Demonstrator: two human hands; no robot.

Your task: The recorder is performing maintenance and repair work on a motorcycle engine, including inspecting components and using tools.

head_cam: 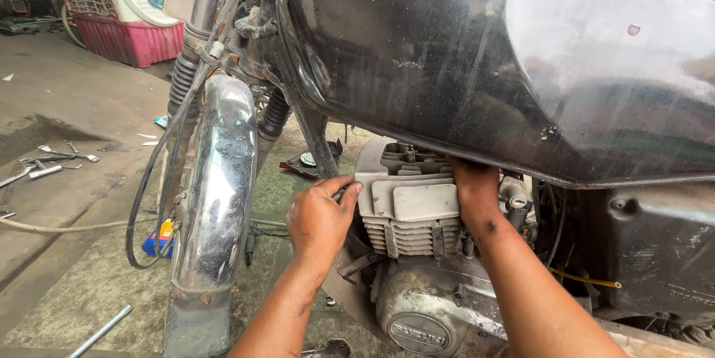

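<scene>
Engine cylinder head (413, 198), finned and grey, sits beneath the black fuel tank (484, 53), behind the chrome front mudguard (216, 187). Left hand (320, 216) pinches a small dark part at the head's front edge. Right hand (475, 190) reaches behind the head, fingers hidden; grip cannot be told. Likely hazard: the pinched part slipping from greasy fingers into the frame.

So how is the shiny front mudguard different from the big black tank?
The mudguard is bright chrome and mirror-like, while the tank is black and dusty with streaks. The mudguard is narrow and runs down toward the floor; the tank is wide and bulges above the engine. Rust spots show low on the mudguard, none plainly on the tank. Both are curved parts of one motorcycle.
</scene>
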